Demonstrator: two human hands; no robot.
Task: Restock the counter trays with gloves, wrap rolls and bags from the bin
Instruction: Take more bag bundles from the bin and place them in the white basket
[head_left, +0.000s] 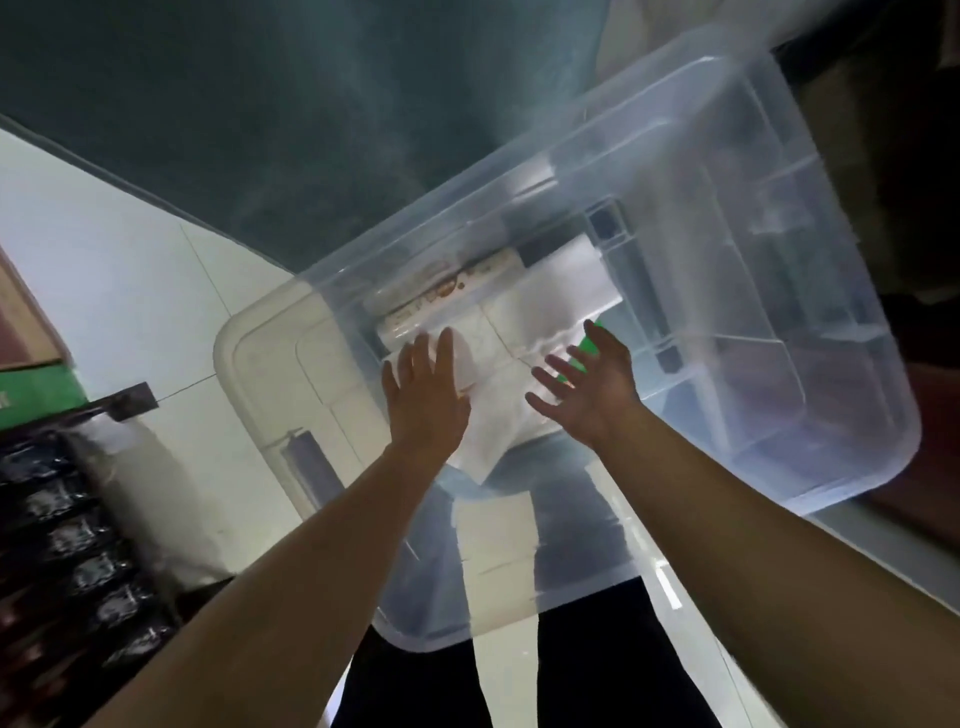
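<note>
Evidently the fetching step: both hands down inside the clear bin (753, 156), reaching for stock, nothing yet lifted toward the trays (none in view). Left hand (423, 395) flat, fingers nearly straight, palm down on the white pack (498, 421) of folded film, probably bags or gloves; pressing, not gripping. Right hand (587, 384) spread wide, fingers splayed, just above the same pack, holding nothing.

In the bin: the white pack at the near end, a wrap roll (441, 296) with printed label lying just behind it against the wall, a scrap of something green (587, 345) peeking out beside the right hand, too little shown to name. Far end of the bin blurred; contents there unclear. Bin tilted in view, a white lid (275, 358) apparently under it on the floor.

Next move, as a judgement: curl both hands under the pack's edges, since slippery film calls for a two-sided pinch, then lift clear of the rim.
</note>
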